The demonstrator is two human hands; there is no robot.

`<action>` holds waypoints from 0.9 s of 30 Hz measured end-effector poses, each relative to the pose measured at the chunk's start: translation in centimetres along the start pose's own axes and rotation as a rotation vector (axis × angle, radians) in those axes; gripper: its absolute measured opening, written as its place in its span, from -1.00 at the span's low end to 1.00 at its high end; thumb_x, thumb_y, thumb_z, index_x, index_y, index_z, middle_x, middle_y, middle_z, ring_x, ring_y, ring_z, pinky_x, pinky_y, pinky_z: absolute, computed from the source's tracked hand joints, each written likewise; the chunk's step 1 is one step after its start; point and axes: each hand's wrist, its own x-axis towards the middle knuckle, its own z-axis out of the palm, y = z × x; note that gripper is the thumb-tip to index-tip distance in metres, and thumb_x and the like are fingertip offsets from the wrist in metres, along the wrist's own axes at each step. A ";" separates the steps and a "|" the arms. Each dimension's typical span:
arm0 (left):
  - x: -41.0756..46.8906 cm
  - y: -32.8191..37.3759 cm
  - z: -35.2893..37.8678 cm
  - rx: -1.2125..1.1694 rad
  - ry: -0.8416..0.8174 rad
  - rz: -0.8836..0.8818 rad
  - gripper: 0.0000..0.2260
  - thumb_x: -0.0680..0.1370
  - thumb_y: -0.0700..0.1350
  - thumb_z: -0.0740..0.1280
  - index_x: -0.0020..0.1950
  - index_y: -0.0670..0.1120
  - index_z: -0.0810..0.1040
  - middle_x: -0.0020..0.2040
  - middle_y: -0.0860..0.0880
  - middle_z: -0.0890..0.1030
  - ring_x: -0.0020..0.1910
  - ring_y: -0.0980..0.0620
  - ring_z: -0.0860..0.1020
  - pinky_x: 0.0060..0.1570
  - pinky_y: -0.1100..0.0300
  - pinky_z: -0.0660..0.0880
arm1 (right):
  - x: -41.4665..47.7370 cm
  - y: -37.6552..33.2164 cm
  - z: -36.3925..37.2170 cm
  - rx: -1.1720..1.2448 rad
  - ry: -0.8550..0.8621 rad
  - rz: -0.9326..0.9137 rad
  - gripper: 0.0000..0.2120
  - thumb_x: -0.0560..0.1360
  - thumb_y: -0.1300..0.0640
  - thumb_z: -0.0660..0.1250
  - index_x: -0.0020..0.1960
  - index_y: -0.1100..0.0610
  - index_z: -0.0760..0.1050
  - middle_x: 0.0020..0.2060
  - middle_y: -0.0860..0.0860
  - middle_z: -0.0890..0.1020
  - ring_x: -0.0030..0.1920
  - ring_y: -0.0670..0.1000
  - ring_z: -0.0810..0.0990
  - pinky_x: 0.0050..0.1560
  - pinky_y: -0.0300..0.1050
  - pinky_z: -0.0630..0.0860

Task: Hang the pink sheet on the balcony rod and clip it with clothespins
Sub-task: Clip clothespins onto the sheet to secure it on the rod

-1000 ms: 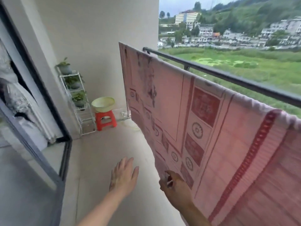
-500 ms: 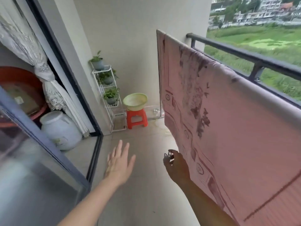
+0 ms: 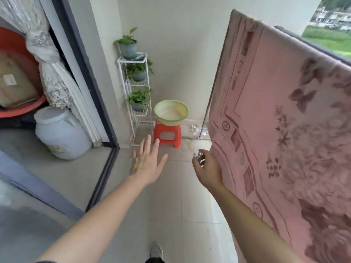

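Observation:
The pink sheet (image 3: 281, 114) with darker floral and border patterns hangs over the balcony rod (image 3: 322, 48) on the right, covering most of it. My right hand (image 3: 208, 168) is beside the sheet's inner face, fingers curled around a small metal clothespin (image 3: 198, 155). My left hand (image 3: 149, 160) is stretched out flat over the floor with its fingers spread, holding nothing.
At the far wall a green basin (image 3: 171, 112) rests on a red stool (image 3: 167, 134), next to a white plant rack (image 3: 137, 88) with potted plants. A sliding glass door frame (image 3: 89, 76) and a white jar (image 3: 60, 132) are on the left. Tiled floor lies between.
My view has swung left and down, away from the landscape toward the balcony's far end. Both hands have moved forward, the right still gripping the clothespin.

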 end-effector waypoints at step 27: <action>68.4 7.1 5.2 -0.067 -0.106 0.005 -0.40 0.63 0.26 -0.02 0.61 0.02 0.02 0.63 -0.06 -0.09 0.58 -0.14 -0.04 0.50 -0.14 -0.06 | 67.9 3.6 5.0 0.103 0.082 0.219 -0.67 0.51 -0.04 0.36 0.23 0.05 0.54 -0.01 -0.03 0.67 -0.13 -0.09 0.66 0.02 -0.07 0.57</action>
